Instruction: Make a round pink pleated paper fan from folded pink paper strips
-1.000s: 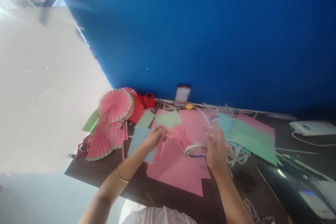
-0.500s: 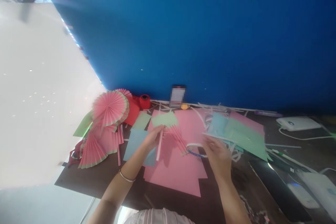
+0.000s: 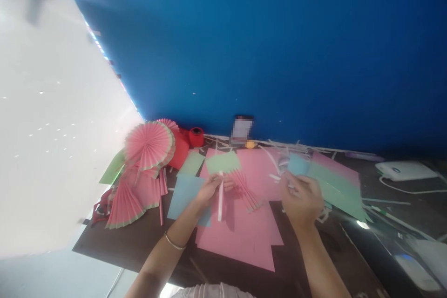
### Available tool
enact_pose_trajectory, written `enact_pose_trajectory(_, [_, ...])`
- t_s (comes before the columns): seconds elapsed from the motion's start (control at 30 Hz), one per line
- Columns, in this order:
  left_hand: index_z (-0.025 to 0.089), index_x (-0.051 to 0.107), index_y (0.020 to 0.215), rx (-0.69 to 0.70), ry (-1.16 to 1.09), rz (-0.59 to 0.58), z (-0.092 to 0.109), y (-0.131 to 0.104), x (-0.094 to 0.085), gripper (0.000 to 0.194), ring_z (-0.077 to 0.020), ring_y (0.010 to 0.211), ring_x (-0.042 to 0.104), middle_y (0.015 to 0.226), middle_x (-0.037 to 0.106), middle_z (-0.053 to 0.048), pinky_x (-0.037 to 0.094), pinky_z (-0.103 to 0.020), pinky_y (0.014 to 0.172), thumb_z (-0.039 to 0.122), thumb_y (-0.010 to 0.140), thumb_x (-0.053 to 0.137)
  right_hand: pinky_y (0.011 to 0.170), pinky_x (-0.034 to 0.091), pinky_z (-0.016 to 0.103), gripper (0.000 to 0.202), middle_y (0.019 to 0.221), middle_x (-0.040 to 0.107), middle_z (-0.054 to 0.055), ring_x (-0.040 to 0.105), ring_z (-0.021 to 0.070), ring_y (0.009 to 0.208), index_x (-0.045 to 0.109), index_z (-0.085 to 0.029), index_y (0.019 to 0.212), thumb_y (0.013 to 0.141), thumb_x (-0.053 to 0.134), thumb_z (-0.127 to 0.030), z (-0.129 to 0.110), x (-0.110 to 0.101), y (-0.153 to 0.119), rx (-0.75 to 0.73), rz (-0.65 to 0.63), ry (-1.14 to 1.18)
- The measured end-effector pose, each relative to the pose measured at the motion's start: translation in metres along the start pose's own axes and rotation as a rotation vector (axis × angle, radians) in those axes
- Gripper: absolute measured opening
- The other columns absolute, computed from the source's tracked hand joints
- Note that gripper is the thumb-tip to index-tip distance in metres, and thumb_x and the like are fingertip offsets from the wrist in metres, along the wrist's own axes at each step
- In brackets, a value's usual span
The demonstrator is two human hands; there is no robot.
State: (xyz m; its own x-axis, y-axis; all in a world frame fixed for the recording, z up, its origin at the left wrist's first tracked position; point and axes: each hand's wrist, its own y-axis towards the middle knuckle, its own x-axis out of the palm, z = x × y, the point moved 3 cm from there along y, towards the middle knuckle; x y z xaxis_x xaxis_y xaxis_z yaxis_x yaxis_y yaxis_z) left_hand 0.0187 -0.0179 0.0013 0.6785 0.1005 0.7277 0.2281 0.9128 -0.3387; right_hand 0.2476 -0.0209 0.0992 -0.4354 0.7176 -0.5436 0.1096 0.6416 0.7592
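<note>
My left hand (image 3: 208,189) is closed on a pleated pink paper fan (image 3: 248,194), whose folds spread to the right above pink sheets. A narrow pink-and-white folded paper stick (image 3: 220,202) points down from the same fingers. To the right, my right hand (image 3: 303,198) is curled with its fingers drawn together. Something whitish shows between those fingers, too blurred to name. Under both hands lie pink paper sheets (image 3: 240,247), with a green sheet (image 3: 223,162) just beyond my left hand.
Finished pink fans (image 3: 148,146) with green edges are piled at the left, near a red roll (image 3: 196,137). White paper strips (image 3: 289,146) litter the back by the blue wall. Green paper (image 3: 338,191), a white device (image 3: 405,171) and a dark phone-like slab (image 3: 370,251) lie at the right.
My right hand has curled its fingers and turned; the pale strip and loop by it no longer show stretched out. My left hand still holds the fan. The view has shifted slightly.
</note>
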Motion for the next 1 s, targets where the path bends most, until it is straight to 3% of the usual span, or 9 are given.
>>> enact_pose_trajectory(0.13, [0.014,0.055,0.09,0.062,-0.002,0.026,0.0,0.002,-0.004,0.024,-0.0256,0.089,0.066,0.086,0.067,-0.011,0.047,-0.048,0.091,0.029,0.076,0.069,0.075,0.049,0.038,0.02,0.084,0.067,0.011,0.062,0.0218,0.078,0.071,-0.018,0.086,0.083,0.052,-0.023,0.026,0.037,0.0,-0.164,-0.211,-0.077])
enact_pose_trajectory(0.23, [0.014,0.056,0.089,0.092,-0.006,0.034,0.0,0.004,-0.005,0.025,-0.0251,0.09,0.066,0.092,0.067,-0.012,0.046,-0.048,0.093,0.031,0.075,0.069,0.091,0.038,0.053,0.021,0.094,0.067,0.011,0.062,0.0255,0.088,0.068,-0.019,0.079,0.082,0.047,-0.021,0.022,0.051,-0.014,-0.191,-0.352,-0.063])
enact_pose_trajectory(0.33, [0.015,0.055,0.088,0.133,-0.008,0.041,-0.001,0.005,-0.005,0.027,-0.0234,0.091,0.067,0.098,0.067,-0.012,0.045,-0.045,0.094,0.034,0.075,0.07,0.084,0.045,0.048,0.022,0.094,0.067,0.012,0.062,0.0264,0.09,0.067,-0.018,0.082,0.083,0.046,-0.027,-0.012,0.048,-0.036,-0.068,-0.463,0.115])
enact_pose_trajectory(0.43, [0.016,0.054,0.089,0.173,-0.008,0.05,0.0,0.004,-0.004,0.029,-0.023,0.095,0.065,0.106,0.066,-0.012,0.045,-0.042,0.095,0.037,0.075,0.069,0.072,0.051,0.037,0.029,0.095,0.068,0.008,0.064,0.0213,0.083,0.061,-0.02,0.106,0.086,0.047,-0.036,-0.057,0.048,-0.057,0.202,-0.792,0.38])
enact_pose_trajectory(0.5, [0.017,0.053,0.09,0.173,-0.008,0.057,0.001,0.004,-0.004,0.03,-0.0235,0.098,0.064,0.11,0.065,-0.012,0.045,-0.041,0.094,0.039,0.076,0.068,0.058,0.05,0.032,0.031,0.075,0.068,0.004,0.064,0.019,0.065,0.061,-0.019,0.102,0.085,0.048,-0.042,-0.082,0.05,-0.065,0.35,-1.001,0.51])
enact_pose_trajectory(0.57, [0.017,0.053,0.089,0.168,-0.017,0.068,0.002,0.004,-0.005,0.03,-0.0236,0.101,0.063,0.111,0.064,-0.012,0.044,-0.041,0.095,0.039,0.075,0.069,0.054,0.049,0.029,0.028,0.068,0.065,0.003,0.062,0.0174,0.059,0.062,-0.018,0.088,0.082,0.052,-0.043,-0.095,0.053,-0.065,0.458,-1.08,0.629])
enact_pose_trajectory(0.7, [0.018,0.055,0.095,0.154,-0.026,0.065,0.007,0.002,-0.004,0.034,-0.0239,0.1,0.063,0.104,0.065,-0.012,0.044,-0.041,0.094,0.042,0.074,0.068,0.049,0.047,0.027,0.028,0.061,0.061,0.002,0.059,0.0166,0.055,0.059,-0.018,0.071,0.079,0.055,-0.044,-0.096,0.057,-0.058,0.548,-1.065,0.756])
enact_pose_trajectory(0.8, [0.016,0.059,0.101,0.076,0.071,-0.017,0.006,0.0,0.0,0.044,-0.0246,0.091,0.065,0.092,0.067,-0.011,0.048,-0.04,0.086,0.05,0.074,0.065,0.043,0.043,0.026,0.03,0.056,0.058,0.001,0.055,0.0156,0.049,0.06,-0.018,0.07,0.08,0.054,-0.046,-0.086,0.06,-0.057,0.61,-0.929,0.753])
enact_pose_trajectory(1.0, [0.011,0.067,0.075,-0.051,0.45,-0.167,-0.004,-0.007,0.002,0.032,-0.0226,0.07,0.066,0.072,0.069,-0.009,0.05,-0.036,0.074,0.038,0.061,0.077,0.047,0.045,0.028,0.03,0.053,0.058,0.0,0.056,0.0169,0.05,0.057,-0.019,0.07,0.074,0.062,-0.049,-0.061,0.068,-0.057,0.75,-0.621,0.75])
